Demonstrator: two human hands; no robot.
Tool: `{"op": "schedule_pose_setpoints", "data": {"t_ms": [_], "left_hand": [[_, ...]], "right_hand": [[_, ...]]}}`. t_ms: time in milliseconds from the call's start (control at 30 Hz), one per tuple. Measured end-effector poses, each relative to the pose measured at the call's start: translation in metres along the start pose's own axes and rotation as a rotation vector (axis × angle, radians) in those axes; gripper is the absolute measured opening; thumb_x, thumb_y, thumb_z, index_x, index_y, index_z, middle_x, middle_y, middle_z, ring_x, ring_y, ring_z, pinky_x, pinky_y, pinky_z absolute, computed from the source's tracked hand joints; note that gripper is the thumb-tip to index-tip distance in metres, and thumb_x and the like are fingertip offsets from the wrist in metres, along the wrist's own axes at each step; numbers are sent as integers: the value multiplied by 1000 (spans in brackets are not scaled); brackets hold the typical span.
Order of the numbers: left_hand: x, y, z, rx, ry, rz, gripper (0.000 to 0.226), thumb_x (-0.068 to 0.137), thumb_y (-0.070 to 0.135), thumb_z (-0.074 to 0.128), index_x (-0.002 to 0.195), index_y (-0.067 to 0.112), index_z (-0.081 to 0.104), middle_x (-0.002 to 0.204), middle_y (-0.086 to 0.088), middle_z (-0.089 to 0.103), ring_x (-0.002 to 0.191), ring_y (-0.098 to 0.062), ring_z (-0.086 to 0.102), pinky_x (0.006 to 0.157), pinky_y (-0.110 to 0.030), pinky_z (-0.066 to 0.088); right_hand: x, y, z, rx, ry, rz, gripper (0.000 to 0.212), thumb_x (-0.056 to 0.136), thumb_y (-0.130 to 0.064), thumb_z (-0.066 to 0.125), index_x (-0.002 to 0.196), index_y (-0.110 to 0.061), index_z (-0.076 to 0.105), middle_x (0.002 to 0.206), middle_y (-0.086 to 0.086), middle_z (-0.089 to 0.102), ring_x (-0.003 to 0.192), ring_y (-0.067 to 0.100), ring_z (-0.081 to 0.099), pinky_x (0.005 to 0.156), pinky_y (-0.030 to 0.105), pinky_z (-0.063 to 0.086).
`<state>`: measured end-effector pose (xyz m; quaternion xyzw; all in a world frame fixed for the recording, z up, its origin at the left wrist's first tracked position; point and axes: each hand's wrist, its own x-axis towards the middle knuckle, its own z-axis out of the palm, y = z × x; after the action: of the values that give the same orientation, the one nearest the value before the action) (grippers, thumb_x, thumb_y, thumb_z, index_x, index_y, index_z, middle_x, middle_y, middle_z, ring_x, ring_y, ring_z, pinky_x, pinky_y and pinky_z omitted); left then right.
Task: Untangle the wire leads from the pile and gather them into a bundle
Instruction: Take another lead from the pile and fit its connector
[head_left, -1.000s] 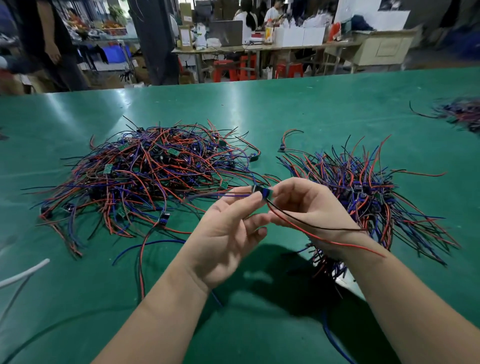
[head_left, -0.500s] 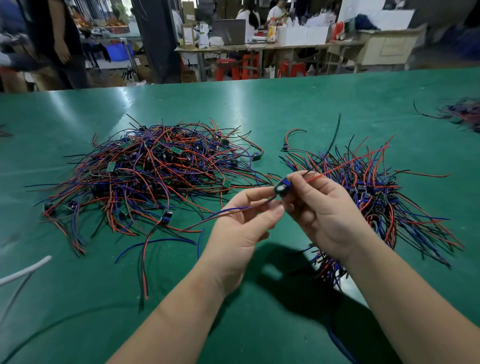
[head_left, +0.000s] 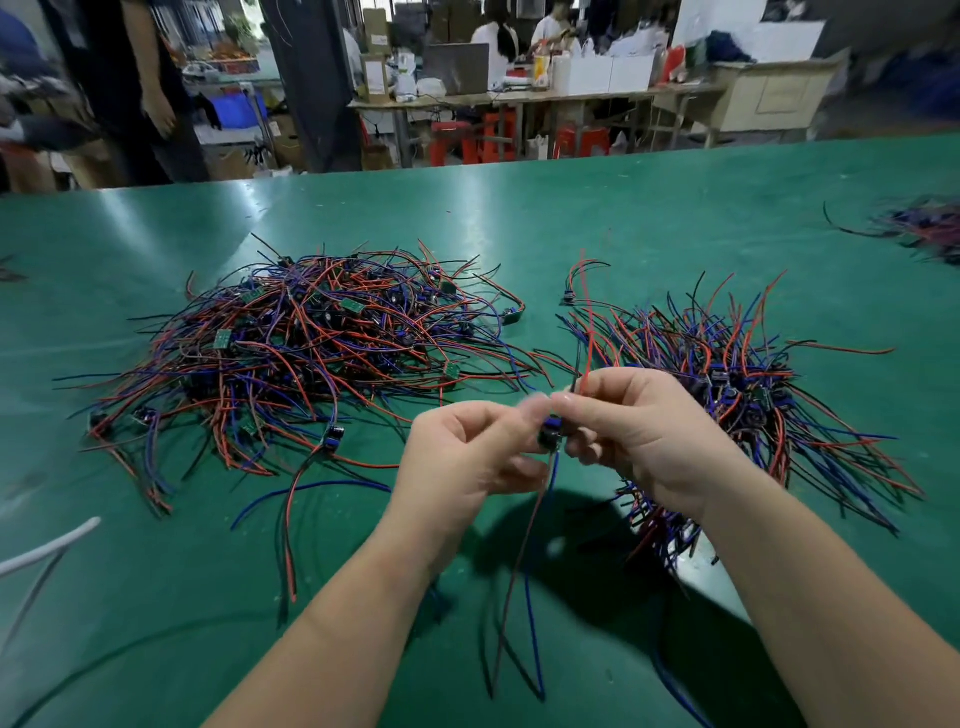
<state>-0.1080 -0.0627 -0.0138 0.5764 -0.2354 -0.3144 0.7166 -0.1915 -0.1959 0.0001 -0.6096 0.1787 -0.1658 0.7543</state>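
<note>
A tangled pile of red, blue and black wire leads (head_left: 311, 353) with small green boards lies on the green table at the left. A second, more ordered heap of leads (head_left: 737, 384) lies at the right, partly hidden by my right arm. Between them, above the table, my left hand (head_left: 467, 457) and my right hand (head_left: 634, 431) both pinch one wire lead (head_left: 550, 434) at its small dark blue component. Its red and black wires stick up past my right fingers. Its blue and dark wires hang down toward the table.
A loose lead (head_left: 322, 457) lies apart in front of the left pile. A white cable (head_left: 47, 545) crosses the left edge. Another small wire heap (head_left: 924, 228) sits at the far right. People and cluttered workbenches stand beyond the table's far edge.
The lead in my hands has turned: its red and black wires now point up and its blue wires have swung from the left to hang straight down. Both hands have kept their hold.
</note>
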Motion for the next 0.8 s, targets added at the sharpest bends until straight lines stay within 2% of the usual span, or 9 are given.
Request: {"op": "schedule_pose_setpoints", "data": {"t_ms": [100,267,333,400,500,633,733,800], "left_hand": [[1,-2,-1,6,1,-37,18,58,25,77,66,9,73,62,-5,69,46,-10,60,50,-21,51],[2,-6,0,-19,-12,-102,28,51,25,80,72,8,74,58,-3,64,48,-9,57,52,-21,52],[2,-6,0,15,-24,-109,28,51,23,81,73,7,73,59,-5,66,50,-10,58,53,-22,53],[2,-6,0,44,-27,-121,22,54,18,81,71,8,71,59,-6,66,49,-10,58,52,-21,52],[1,-6,0,127,-56,-162,14,64,5,82,68,8,69,58,-7,66,48,-12,59,50,-22,50],[-4,-4,3,168,-162,-229,14,69,0,79,70,6,67,58,-8,67,47,-12,62,47,-20,49],[-5,-2,4,145,-160,-206,16,70,-1,78,72,6,64,59,-8,67,48,-13,63,48,-22,52],[-3,0,1,155,-136,-197,18,69,-1,79,74,5,62,59,-9,66,48,-14,62,49,-23,52]], "right_hand": [[1,2,-1,-60,33,16,21,62,-17,72,69,-3,58,52,3,59,41,10,55,39,15,42],[2,2,-4,-131,18,25,23,61,-21,74,67,-3,61,52,3,60,41,11,54,41,17,41],[1,2,-6,-201,5,20,17,67,-19,75,62,-7,63,51,3,59,41,10,52,41,17,40],[1,2,-9,-250,27,14,21,77,-12,72,58,-9,63,51,5,59,41,9,53,40,16,39],[4,-3,-17,-302,170,-37,18,84,-7,67,67,-5,61,49,0,59,42,8,54,41,16,41],[7,-15,-37,-85,397,-80,12,85,-7,67,76,-6,59,47,-4,59,43,5,57,41,14,44],[7,-15,-40,160,429,-64,10,85,-8,66,78,-6,59,52,0,62,46,7,61,43,13,47],[11,-13,-34,252,455,-104,5,91,-8,60,86,-6,58,66,6,63,53,11,64,49,17,50]]}}
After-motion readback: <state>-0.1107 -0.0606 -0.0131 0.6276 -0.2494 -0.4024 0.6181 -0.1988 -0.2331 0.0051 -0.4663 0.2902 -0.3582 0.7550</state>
